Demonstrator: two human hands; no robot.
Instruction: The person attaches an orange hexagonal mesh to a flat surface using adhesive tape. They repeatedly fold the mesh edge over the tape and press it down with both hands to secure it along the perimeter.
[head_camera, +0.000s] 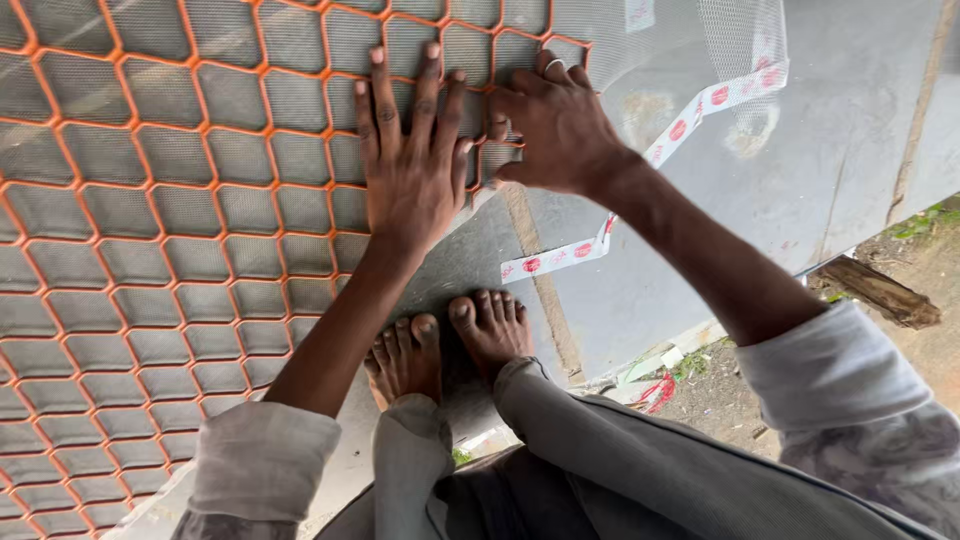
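Observation:
An orange diamond-pattern metal grille (150, 230) with fine white mesh (660, 40) laid over it fills the left and top of the head view, lying on a grey concrete slab (840, 150). My left hand (412, 160) lies flat on the grille, fingers spread, palm down. My right hand (555, 125) presses beside it at the grille's right edge, fingers curled onto the mesh and frame. The two hands nearly touch. Below them my bare feet (450, 345) stand on the slab.
A white tape strip with red round marks (640, 170) runs diagonally along the mesh edge. The slab's edge drops at the lower right to dirt with a piece of wood (880, 290) and scraps of litter (655, 385).

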